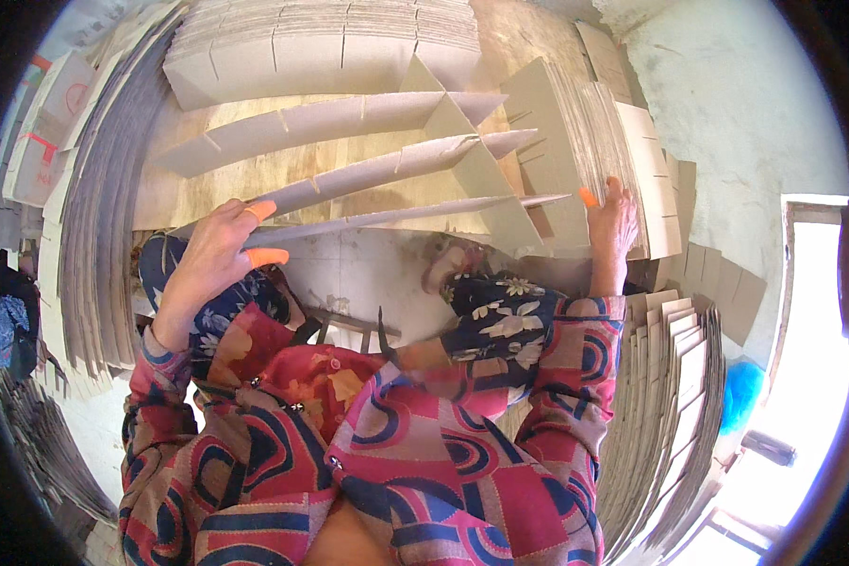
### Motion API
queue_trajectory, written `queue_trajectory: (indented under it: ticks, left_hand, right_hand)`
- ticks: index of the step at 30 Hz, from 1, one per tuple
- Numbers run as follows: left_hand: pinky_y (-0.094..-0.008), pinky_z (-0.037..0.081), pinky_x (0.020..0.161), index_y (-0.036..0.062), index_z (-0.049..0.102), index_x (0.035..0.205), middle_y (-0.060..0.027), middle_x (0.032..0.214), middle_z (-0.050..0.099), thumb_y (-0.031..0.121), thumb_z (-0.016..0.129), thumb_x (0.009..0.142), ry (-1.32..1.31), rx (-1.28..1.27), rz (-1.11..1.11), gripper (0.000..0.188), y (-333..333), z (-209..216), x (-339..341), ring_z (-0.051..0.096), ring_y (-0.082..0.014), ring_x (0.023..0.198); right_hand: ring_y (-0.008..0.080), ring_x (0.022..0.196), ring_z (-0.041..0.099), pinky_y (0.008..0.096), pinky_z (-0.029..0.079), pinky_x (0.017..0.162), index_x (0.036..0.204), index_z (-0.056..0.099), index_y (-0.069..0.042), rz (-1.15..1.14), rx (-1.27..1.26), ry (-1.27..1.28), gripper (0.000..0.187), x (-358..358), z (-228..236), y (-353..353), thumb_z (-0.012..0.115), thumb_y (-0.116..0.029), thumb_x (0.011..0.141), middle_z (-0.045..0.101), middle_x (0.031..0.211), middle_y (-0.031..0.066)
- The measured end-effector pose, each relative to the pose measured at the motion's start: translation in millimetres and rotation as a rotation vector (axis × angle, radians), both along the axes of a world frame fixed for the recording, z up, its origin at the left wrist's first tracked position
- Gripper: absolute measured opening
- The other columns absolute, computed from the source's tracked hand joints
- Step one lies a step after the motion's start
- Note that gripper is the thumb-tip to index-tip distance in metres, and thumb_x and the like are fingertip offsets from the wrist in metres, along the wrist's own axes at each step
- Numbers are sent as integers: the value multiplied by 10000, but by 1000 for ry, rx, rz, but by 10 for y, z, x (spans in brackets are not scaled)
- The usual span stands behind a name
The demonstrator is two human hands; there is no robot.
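Seen from above, a seated person in a patterned jacket works at a wooden counter (519, 38). In front of them stands a partly joined cardboard divider: three long strips (349, 174), upright and roughly parallel, crossed near their right ends by one cross strip (481, 174). It sits along the counter's near edge, between the two hands.

The left hand (217, 247), orange covers on thumb and a finger, is at the left ends of the nearer strips, thumb and finger apart; whether it pinches one cannot be told. The right hand (613, 222) rests at the near end of a stack of cardboard strips (590, 132); whether it grips any is unclear.

Only one crosspiece is visible, so the long strips could fan, lean or twist if the left hand pushed unevenly. Sideways strain might bend the card or tear it at a slot. The nearest strip seems to run over the counter's edge, so a tug could tip the divider lapward. The right hand, lifting from the stack, might drag out several sheets or knock the cross strip's near end.
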State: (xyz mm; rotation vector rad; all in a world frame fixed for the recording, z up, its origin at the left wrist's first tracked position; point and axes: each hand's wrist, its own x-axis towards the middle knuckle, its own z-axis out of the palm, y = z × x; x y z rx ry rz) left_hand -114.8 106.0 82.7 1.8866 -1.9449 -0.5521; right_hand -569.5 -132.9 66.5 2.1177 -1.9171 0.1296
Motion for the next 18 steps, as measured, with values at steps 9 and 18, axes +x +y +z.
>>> queue_trajectory:
  ticks: [9, 18]
  left_hand:
    - [-415, 475, 741, 9, 561, 763, -119, 905, 612, 89, 733, 673, -85, -234, -80, 210, -208, -553, 212, 588, -335, 882]
    - [-405, 479, 767, 33, 646, 964, -102, 936, 656, 219, 756, 710, -99, -248, -59, 333, -168, -492, 134, 604, -318, 898]
  right_hand:
    - [350, 948, 595, 441, 519, 705, 1029, 516, -18, 156, 11, 109, 217, -235, -361, -42, 584, -108, 843, 600, 994, 203]
    - [378, 726, 635, 488, 490, 634, 1057, 502, -65, 86, -172, 0, 207, -305, -315, -58, 559, -114, 864, 629, 743, 170]
